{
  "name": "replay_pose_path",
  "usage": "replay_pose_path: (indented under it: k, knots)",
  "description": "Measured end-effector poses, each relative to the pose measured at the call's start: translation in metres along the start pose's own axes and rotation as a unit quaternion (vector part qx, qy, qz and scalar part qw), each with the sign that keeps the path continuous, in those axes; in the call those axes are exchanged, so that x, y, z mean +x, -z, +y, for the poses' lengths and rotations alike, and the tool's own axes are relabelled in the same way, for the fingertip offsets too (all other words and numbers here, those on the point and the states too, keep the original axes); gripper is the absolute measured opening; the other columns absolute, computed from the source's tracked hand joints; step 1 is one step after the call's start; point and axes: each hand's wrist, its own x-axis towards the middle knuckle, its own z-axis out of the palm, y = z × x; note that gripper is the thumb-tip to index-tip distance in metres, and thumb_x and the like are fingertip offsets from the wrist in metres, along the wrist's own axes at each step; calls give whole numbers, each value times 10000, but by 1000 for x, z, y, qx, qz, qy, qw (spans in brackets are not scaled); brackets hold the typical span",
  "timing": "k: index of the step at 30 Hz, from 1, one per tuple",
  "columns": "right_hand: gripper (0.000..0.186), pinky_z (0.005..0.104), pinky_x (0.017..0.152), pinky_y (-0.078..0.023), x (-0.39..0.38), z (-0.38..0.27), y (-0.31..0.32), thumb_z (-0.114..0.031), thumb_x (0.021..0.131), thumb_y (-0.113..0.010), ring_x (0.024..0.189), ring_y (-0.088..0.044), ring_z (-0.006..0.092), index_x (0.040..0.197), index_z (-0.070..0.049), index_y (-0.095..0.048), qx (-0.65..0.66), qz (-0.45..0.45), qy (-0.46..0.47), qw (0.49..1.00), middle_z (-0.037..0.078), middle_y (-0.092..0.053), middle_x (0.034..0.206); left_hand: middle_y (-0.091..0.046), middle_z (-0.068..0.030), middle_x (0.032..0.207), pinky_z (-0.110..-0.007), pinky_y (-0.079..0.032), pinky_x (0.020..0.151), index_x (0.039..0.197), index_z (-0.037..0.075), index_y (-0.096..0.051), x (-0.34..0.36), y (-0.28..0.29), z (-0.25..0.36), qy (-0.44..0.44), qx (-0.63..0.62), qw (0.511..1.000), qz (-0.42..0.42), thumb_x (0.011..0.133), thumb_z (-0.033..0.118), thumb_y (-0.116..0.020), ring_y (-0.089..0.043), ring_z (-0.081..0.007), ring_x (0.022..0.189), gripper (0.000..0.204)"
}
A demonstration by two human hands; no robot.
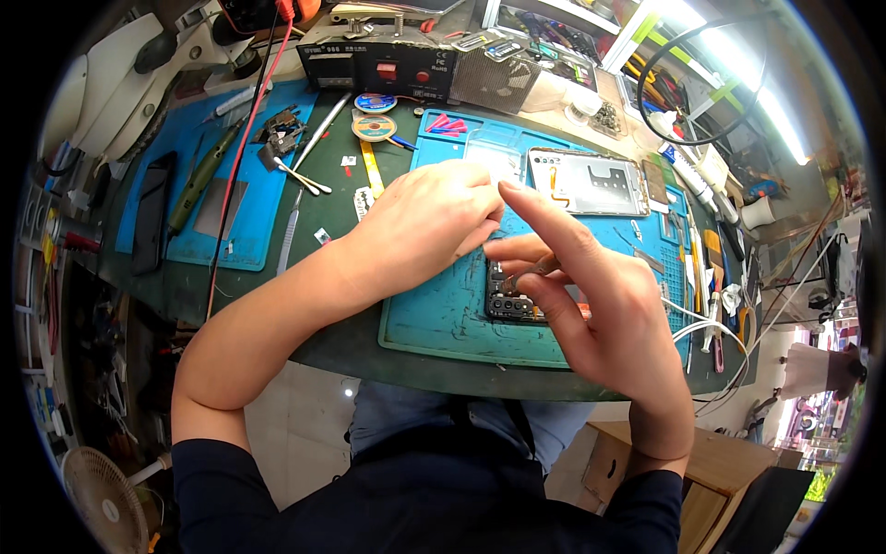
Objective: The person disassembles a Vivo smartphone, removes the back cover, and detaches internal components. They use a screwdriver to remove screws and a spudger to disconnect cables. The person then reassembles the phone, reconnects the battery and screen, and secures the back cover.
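Observation:
My left hand (429, 217) is curled above the blue silicone mat (425, 323), its fingertips mostly hidden, so what they hold cannot be made out. My right hand (600, 305) grips a small brownish metal tool (537, 270), probably a driver or tweezers, over an opened black phone (508, 307) with its camera module showing. The hand covers much of that phone, and its index finger points up near my left fingers. Behind them on the mat lie a detached silver phone housing (600, 180) and a clear plastic case (491, 146).
A smaller mat (254, 249) at left holds a dark phone (152, 217) and circuit boards (281, 129). A black machine (369, 69), solder-wick spools (374, 126) and cotton swabs (300, 180) sit behind. Brushes and tools (715, 258), with white cables (701, 323), line the right. A fan (101, 503) stands lower left.

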Motion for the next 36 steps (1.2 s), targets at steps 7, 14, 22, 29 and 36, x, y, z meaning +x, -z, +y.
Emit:
replay_pose_path:
  k: [7, 14, 22, 29, 36]
  knots:
    - [615, 322, 859, -597, -4, 29, 11, -127, 1049, -634, 920, -759, 210, 1583, 11, -363, 105, 191, 13, 976, 185, -769, 1069, -672, -78, 896, -332, -545, 738, 1015, -1, -666, 5, 12, 4, 65, -196, 978, 2, 887, 55, -757, -676, -191, 822, 167]
    - [602, 329, 889, -600, -4, 45, 14, -188, 1076, -612, 995, -739, 205, 1583, 7, -353, 146, 245, -17, 958, 205, -756, 1081, -724, -48, 1013, -260, -581, 889, 1103, -4, -672, 8, 22, 14, 153, -380, 912, 15, 952, 30, -756, -712, -108, 966, 176]
    - [611, 340, 908, -586, -4, 42, 11, -165, 1069, -621, 989, -751, 233, 1581, 24, -346, 168, 236, -3, 957, 218, -757, 1081, -718, -61, 1081, -269, -579, 937, 1203, -9, -651, 9, 25, 15, 181, -434, 882, -12, 945, 15, -763, -705, -116, 1023, 283]
    - [606, 336, 930, -579, -5, 42, 10, -162, 1069, -618, 1011, -745, 225, 1576, 29, -347, 173, 221, -8, 960, 214, -758, 1081, -720, -64, 1077, -274, -584, 918, 1209, -14, -650, 8, 23, 14, 184, -452, 873, -10, 946, 41, -772, -708, -125, 1017, 295]
    - [536, 317, 910, -576, -3, 39, 8, -123, 1070, -604, 1027, -732, 201, 1536, 29, -388, 205, 229, -37, 951, 188, -760, 1093, -729, -81, 1069, -282, -583, 850, 1209, -14, -649, 8, 24, 15, 219, -501, 837, -2, 947, 55, -773, -723, -155, 981, 298]
